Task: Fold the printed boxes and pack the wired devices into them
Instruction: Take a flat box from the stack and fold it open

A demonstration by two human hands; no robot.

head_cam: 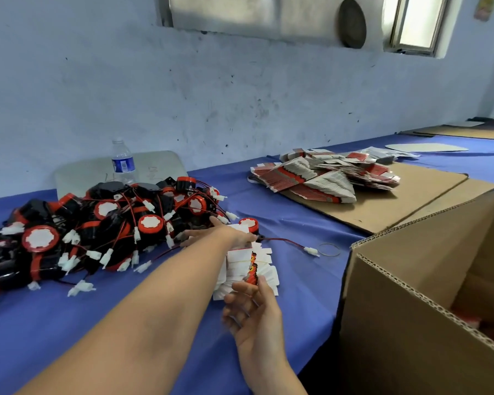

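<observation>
- My left hand reaches forward to the near edge of the pile of wired devices; the fingers lie straight and rather flat against the black and red pieces, and I cannot tell if they hold any of them.
- My right hand is nearer to me, with the fingers loosely spread. The thumb and first finger pinch the near end of a bundle of flat printed boxes, which lies on the blue table cover between my two hands.
- One single device with a red rim sits just behind the left wrist, and its red and black wire runs to the right, to a white connector.
- A thin ring lies just beside that connector.
- More flat boxes are heaped on a cardboard sheet, well apart on the right.
- An open carton stands at my right side.
- A water bottle stands behind the devices, near the wall.
</observation>
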